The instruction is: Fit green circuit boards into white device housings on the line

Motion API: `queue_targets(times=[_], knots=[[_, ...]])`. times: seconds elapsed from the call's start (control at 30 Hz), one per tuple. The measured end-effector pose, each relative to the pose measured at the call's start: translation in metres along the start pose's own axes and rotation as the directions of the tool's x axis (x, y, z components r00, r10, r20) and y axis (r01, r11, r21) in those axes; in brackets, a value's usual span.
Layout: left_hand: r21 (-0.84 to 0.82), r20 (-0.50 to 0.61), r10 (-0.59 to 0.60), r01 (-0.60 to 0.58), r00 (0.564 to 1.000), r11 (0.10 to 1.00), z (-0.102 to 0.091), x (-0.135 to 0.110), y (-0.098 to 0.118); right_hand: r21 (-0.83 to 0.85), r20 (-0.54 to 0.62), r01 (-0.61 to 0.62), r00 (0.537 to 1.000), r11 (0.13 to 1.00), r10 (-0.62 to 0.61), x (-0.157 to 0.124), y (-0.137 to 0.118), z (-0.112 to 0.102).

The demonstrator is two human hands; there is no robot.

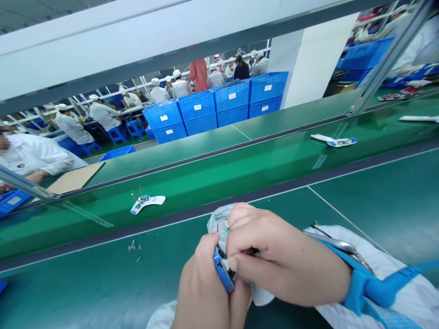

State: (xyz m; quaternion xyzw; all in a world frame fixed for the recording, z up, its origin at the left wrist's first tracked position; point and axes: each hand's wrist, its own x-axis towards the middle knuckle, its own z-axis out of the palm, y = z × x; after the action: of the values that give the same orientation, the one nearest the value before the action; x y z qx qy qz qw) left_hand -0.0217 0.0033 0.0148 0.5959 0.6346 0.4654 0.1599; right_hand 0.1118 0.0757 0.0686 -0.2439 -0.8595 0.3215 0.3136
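My left hand (206,278) is closed around a small plastic housing (223,270) with a blue end and dark electronic parts inside. A white piece, perhaps of the same housing, shows below the hands. My right hand (270,251) is closed, its thumb and forefinger pinched at the housing's open side; what they hold is hidden. Just beyond the hands lies a clear plastic bag (216,220) with small pale parts at its edge. Around my right wrist is a blue strap (360,288). Small metal screws (132,246) lie loose on the green bench, left of the hands.
Along the green conveyor belt (219,171) lie a curved white housing with a circuit board (146,202) and another white housing (334,140). Beyond stand stacked blue bins (197,109). A co-worker's sleeve (51,153) shows at left beside cardboard (75,179). A metal post (387,59) rises at right.
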Motion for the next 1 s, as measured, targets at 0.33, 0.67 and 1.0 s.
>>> queue_targets(times=[0.33,0.67,1.0], knots=[[0.328,-0.147,0.048,0.003,0.988,0.945,0.016,-0.007,-0.006,-0.349,-0.051,-0.035,0.999,0.936,0.018,-0.013,-0.006,0.014],[0.494,-0.268,0.163,-0.010,0.950,0.870,0.027,-0.009,-0.002,-0.516,-0.242,-0.102,0.970,0.850,-0.030,-0.021,-0.019,0.028],[0.247,0.292,-0.009,-0.066,0.956,0.967,0.005,0.019,-0.006,-0.247,-0.040,-0.196,0.980,0.949,0.193,-0.010,0.007,0.014]])
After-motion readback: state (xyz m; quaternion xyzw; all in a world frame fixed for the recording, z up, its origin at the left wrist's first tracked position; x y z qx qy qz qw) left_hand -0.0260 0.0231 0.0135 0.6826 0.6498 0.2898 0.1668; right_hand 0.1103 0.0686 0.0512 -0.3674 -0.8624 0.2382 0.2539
